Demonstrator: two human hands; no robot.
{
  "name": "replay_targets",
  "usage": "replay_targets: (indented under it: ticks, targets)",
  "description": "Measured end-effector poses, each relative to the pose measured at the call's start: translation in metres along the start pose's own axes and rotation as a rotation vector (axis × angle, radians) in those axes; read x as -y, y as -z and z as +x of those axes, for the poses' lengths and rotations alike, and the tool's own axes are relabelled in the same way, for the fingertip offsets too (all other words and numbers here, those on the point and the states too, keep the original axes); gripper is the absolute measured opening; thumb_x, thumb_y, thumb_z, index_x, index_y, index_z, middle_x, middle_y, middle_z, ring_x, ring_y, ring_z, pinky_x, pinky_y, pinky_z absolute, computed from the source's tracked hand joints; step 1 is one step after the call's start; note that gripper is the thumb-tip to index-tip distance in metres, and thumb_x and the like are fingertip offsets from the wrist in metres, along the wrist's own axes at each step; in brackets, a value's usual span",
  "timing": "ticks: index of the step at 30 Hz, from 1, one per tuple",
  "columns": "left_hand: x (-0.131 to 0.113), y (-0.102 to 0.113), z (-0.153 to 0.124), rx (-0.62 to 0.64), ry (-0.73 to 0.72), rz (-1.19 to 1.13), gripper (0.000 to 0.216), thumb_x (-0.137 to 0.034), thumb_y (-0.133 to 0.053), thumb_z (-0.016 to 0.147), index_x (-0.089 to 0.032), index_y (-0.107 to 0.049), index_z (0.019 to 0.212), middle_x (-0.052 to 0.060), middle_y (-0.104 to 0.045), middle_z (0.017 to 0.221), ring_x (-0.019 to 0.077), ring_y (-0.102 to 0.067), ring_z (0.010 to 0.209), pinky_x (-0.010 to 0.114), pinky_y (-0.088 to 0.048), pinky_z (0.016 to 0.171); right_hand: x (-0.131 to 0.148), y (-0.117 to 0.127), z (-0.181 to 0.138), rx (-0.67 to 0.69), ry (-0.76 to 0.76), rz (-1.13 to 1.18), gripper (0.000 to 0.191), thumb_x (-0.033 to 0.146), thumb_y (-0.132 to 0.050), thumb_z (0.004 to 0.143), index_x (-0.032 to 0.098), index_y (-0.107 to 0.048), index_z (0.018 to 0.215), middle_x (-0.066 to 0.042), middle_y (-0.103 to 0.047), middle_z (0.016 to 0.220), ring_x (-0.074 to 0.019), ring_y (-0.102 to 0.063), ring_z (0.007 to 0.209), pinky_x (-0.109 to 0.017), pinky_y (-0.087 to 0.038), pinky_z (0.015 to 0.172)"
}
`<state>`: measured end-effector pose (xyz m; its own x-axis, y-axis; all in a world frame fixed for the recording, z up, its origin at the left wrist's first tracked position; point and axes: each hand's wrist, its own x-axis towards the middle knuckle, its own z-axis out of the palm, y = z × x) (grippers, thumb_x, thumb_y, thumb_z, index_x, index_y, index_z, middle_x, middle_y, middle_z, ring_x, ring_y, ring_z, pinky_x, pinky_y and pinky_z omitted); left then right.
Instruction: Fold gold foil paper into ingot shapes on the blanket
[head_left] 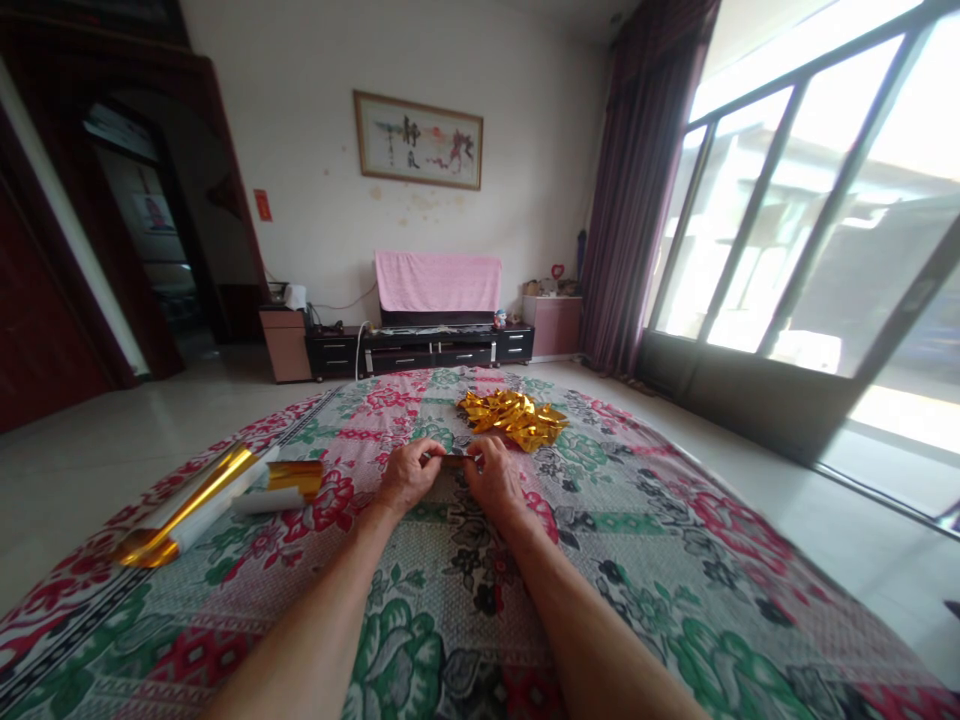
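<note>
Between my two hands a narrow strip of folded gold foil paper [454, 461] is held level over the patterned cloth. My left hand [410, 474] pinches its left end and my right hand [495, 480] pinches the right end, thumbs and fingers pressed together. Just beyond my right hand lies a pile of folded gold foil pieces [517, 415], shiny and overlapping. To the left rest loosely rolled gold foil sheets [196, 508] with white backs, and a smaller curled sheet [279, 498] sits beside them. My fingers partly hide the strip's ends.
A flowered cloth [405, 650] covers the rounded surface under my hands. Past its far edge stands a low black cabinet [450, 355] with a pink towel [439, 282] draped over something on top. Large windows [787, 200] are at the right, a doorway [161, 220] at the left.
</note>
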<state>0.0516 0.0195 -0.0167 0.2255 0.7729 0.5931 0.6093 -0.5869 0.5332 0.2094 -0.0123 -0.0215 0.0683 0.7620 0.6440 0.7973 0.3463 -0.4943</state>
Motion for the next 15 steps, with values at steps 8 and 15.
replay_targets:
  ticks: [8, 15]
  targets:
    - [0.0054, -0.0034, 0.0008, -0.020, -0.009, -0.099, 0.018, -0.016, -0.051, 0.073, -0.019, -0.066, 0.082, 0.000, -0.069, 0.078, 0.0104, -0.062, 0.064, 0.019, -0.050, 0.063, -0.0004, 0.0023, -0.0012, -0.001, 0.038, 0.023, 0.013, 0.017, -0.048, 0.077, 0.020, -0.061, 0.080, -0.002, -0.058, 0.080, -0.0125, -0.054, 0.071, -0.021, -0.038, 0.067]
    - [0.0072, -0.0028, 0.0006, -0.044, -0.097, -0.062, 0.019, -0.016, -0.052, 0.076, -0.021, -0.068, 0.085, 0.001, -0.068, 0.083, 0.0116, -0.062, 0.075, 0.021, -0.049, 0.072, -0.0005, 0.0024, -0.0003, 0.020, 0.034, 0.008, 0.012, 0.016, -0.050, 0.076, 0.020, -0.060, 0.080, -0.002, -0.062, 0.078, -0.0135, -0.055, 0.074, -0.021, -0.038, 0.070]
